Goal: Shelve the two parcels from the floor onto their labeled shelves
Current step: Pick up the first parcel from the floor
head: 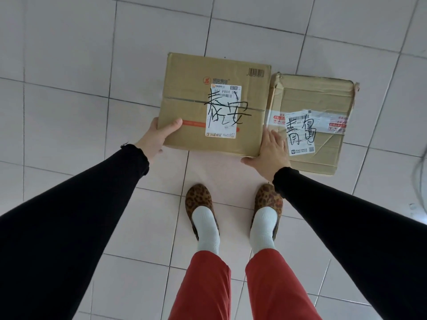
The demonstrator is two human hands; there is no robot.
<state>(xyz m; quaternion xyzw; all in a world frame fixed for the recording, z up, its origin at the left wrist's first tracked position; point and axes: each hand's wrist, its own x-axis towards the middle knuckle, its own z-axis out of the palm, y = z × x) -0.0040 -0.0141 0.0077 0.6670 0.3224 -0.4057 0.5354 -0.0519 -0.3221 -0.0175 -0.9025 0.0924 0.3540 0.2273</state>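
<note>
Your left hand point(159, 135) grips the near left corner of the big box point(215, 105), with the thumb on top and the fingers hidden under the edge. Your right hand point(271, 150) presses flat against the box's right side, with its fingers squeezed into the gap beside the small box point(312, 123). So both hands hold the big box, but you hold it only by its near end.

The far end sticks out well past your hands. If you lift now, that end could dip and the box could slide away from you.

The small box sits just beside your right hand, touching the big one. Your fingers could catch its torn corner or drag it along.

Both boxes are low on the tiled floor point(69, 77), near your shoes point(199, 199). No shelf is in view. A dropped box could land on your toes.
</note>
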